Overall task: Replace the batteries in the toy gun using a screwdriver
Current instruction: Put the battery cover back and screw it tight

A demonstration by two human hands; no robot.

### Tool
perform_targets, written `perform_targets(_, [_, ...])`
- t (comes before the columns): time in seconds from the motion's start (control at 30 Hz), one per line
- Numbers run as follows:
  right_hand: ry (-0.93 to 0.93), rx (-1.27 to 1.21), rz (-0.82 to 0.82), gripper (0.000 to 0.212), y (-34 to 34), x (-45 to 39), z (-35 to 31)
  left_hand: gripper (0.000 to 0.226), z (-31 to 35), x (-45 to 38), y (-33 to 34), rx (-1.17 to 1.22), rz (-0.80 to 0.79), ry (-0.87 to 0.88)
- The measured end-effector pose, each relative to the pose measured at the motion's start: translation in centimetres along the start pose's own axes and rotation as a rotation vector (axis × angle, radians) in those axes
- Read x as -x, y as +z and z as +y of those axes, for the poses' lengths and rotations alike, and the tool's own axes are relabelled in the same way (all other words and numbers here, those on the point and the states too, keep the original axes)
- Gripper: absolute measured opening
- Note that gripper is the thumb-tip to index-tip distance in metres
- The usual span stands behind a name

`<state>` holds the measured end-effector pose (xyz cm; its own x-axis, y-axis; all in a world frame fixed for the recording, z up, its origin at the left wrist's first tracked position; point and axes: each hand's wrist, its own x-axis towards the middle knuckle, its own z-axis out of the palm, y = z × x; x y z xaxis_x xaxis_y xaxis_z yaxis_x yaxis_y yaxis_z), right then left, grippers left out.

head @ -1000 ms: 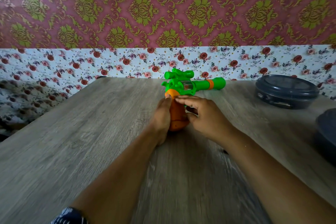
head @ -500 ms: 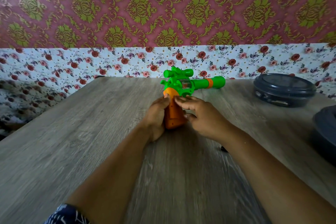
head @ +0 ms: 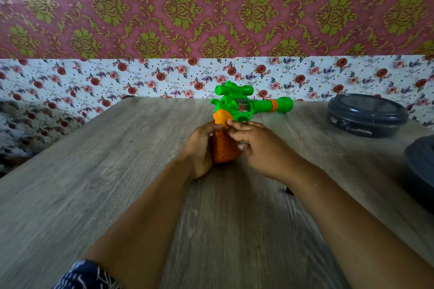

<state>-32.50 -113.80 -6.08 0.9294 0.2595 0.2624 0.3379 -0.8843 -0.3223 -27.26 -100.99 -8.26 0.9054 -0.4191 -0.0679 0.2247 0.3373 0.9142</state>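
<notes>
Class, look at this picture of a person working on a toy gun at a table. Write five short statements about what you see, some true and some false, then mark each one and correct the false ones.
1. The green and orange plastic toy gun points its barrel toward the right of the picture. True.
2. The left hand and the right hand are both on the toy gun's orange grip. True.
3. The right hand is holding a screwdriver. False: no screwdriver shows in either hand.
4. A round dark grey lidded container sits on the grey wood-grain table to the right of the toy gun. True.
5. The toy gun's grip is blue. False: it is orange.
</notes>
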Motion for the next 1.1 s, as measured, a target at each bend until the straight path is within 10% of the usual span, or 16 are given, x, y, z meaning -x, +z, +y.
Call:
perform_targets(0.2, [0.161, -0.100, -0.032, 0.030, -3.5, 1.3, -0.6, 0.036, 0.1, 0.3, 0.1, -0.059, -0.036, 0.033])
perform_targets(0.47, [0.514, 0.317, -0.731, 0.039, -6.0, 3.6, -0.4, 0.046, 0.1, 0.3, 0.5, 0.024, 0.003, 0.034])
perform_targets(0.6, [0.623, 0.476, -0.791, 0.066, -5.5, 3.4, -0.4, 0.048, 0.1, 0.4, 0.5, 0.033, 0.005, 0.026])
perform_targets(0.77, [0.561, 0.410, -0.816, 0.038, -5.5, 3.5, -0.4, 0.049, 0.1, 0.4, 0.4, 0.043, 0.012, -0.001])
perform_targets(1.1, [0.077, -0.217, 0.026, 0.020, -4.3, 2.0, -2.3, 0.045, 0.2, 0.2, 0.6, 0.034, 0.124, -0.064])
